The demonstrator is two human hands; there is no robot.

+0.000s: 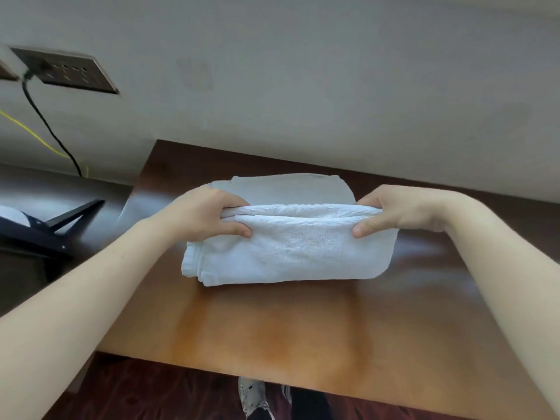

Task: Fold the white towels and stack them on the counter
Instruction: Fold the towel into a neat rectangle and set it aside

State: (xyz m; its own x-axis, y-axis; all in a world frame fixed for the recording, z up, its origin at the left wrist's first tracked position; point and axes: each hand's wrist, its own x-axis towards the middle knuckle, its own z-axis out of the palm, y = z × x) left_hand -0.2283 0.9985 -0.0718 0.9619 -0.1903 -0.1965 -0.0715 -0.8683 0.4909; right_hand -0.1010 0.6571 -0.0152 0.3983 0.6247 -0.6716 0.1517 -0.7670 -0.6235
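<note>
Your forearms come in from the two lower corners and meet over the counter, a brown wooden top set against a pale wall. Below its near edge you can see one grey shoe on a dark reddish floor.

Your left hand pinches the left end of the towel at its top fold. The thumb lies on the near face, and the other fingers are curled over the edge and hidden behind it. Your right hand grips the right end the same way, with its thumb flat on the near face and its fingers wrapped over the top. Both hands are closed on the cloth at about the same height.

The towel is white and folded into a thick, wide band. It spans the gap between your hands near the middle of the counter. Layered hems show at its lower left corner. Its lower edge sits at the counter surface, though you cannot tell whether it rests there or hangs just clear.

Just behind it a second towel lies flat on the counter, near the wall and partly hidden by the one you hold.

To the left, a dark socket plate is on the wall with a black cable running down from it. A thin yellow wire passes beside the cable. A black angled frame stands at the left edge.
</note>
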